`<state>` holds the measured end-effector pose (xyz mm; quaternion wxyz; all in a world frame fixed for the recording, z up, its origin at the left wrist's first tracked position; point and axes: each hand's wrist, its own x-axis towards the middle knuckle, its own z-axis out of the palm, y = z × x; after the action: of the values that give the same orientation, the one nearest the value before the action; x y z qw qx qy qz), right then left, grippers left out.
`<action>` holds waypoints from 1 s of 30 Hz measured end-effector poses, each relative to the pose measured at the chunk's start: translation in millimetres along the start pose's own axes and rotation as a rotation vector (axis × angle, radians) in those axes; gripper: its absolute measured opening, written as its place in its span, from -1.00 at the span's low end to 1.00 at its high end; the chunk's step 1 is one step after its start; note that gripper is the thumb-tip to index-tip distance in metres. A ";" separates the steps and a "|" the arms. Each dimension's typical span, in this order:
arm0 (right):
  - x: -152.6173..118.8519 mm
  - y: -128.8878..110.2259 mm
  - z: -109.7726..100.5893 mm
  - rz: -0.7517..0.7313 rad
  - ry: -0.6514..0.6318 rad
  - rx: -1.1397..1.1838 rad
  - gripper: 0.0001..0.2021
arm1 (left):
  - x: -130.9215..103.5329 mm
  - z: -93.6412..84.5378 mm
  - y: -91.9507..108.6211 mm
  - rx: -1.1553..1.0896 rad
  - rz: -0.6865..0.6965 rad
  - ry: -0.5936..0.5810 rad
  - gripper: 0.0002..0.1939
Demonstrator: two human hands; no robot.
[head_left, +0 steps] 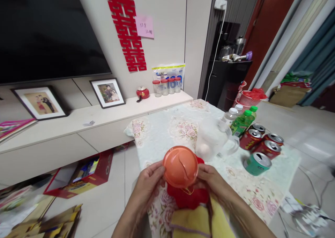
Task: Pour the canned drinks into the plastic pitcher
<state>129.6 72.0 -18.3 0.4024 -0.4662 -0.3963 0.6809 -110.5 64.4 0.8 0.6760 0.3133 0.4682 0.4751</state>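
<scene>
Between my two hands is a round, shiny orange plastic dish (180,166) with an S-shaped curve across its face. My left hand (151,178) pinches its left edge. The fingers of my right hand (210,175) close on its right edge. Below the dish lies a red soft-looking piece (190,197), partly covered by it; a thin gold cord shows at the dish's lower edge. Nearest to me is a folded yellow cloth (192,221). Beyond my right hand stands a clear plastic pitcher (222,137) beside a translucent bag (210,135) with a pale egg-like thing showing.
Several drink cans (258,163) and green-capped bottles (242,123) stand on the right of the flowered tablecloth (172,126). A low white cabinet (110,121) along the wall bears picture frames (108,92) and red-lidded jars (164,87). An open red box (101,175) sits on the floor at left.
</scene>
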 end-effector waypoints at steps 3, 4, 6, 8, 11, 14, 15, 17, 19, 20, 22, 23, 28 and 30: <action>-5.6 9.0 -36.6 -0.248 0.307 -0.573 -0.66 | 6.9 -5.9 -6.0 0.203 0.027 0.077 -0.34; -7.6 14.3 -47.1 -0.301 0.398 -0.727 -0.66 | 8.9 -4.8 -8.0 0.266 0.037 0.071 -0.35; -11.3 26.7 -61.7 -0.310 0.490 -0.912 -0.61 | 12.3 0.9 -12.6 0.396 0.072 0.040 -0.39; -14.4 38.8 -66.5 -0.244 0.454 -0.967 -0.57 | 15.6 7.8 -19.0 0.571 0.117 0.033 -0.44; -19.1 50.3 -60.0 -0.184 0.341 -0.951 -0.64 | 20.5 13.4 -30.2 0.894 0.204 0.086 -0.47; -26.0 52.3 -51.5 -0.190 0.283 -0.890 -0.67 | 23.8 13.1 -38.0 1.112 0.266 0.073 -0.48; -29.2 51.5 -51.2 -0.197 0.279 -0.858 -0.67 | 24.2 12.4 -39.0 1.166 0.266 0.057 -0.47; -37.3 48.9 -57.3 -0.222 0.320 -0.782 -0.65 | 24.3 11.1 -39.1 1.256 0.255 0.043 -0.45; -47.2 46.4 -73.5 -0.244 0.442 -0.685 -0.62 | 24.7 10.3 -37.2 1.295 0.281 0.079 -0.43; -52.4 45.6 -85.2 -0.251 0.542 -0.629 -0.60 | 25.7 10.5 -36.1 1.285 0.313 0.095 -0.43; -61.6 44.8 -113.4 -0.275 0.806 -0.509 -0.54 | 29.5 13.3 -34.0 1.223 0.391 0.100 -0.45; -65.0 44.8 -128.7 -0.296 0.937 -0.462 -0.51 | 32.5 16.4 -33.2 1.186 0.425 0.082 -0.45; -62.0 43.0 -191.0 -0.359 1.189 -0.469 -0.21 | 55.3 50.9 -32.6 1.032 0.462 0.024 -0.14; -53.5 41.8 -202.0 -0.357 1.172 -0.510 -0.13 | 68.1 70.4 -32.6 0.940 0.459 -0.007 0.11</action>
<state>327.8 41.0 -90.4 0.5349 -0.7673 -0.3319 0.1224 -26.1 118.1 -24.6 0.3423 0.6793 0.5478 0.3484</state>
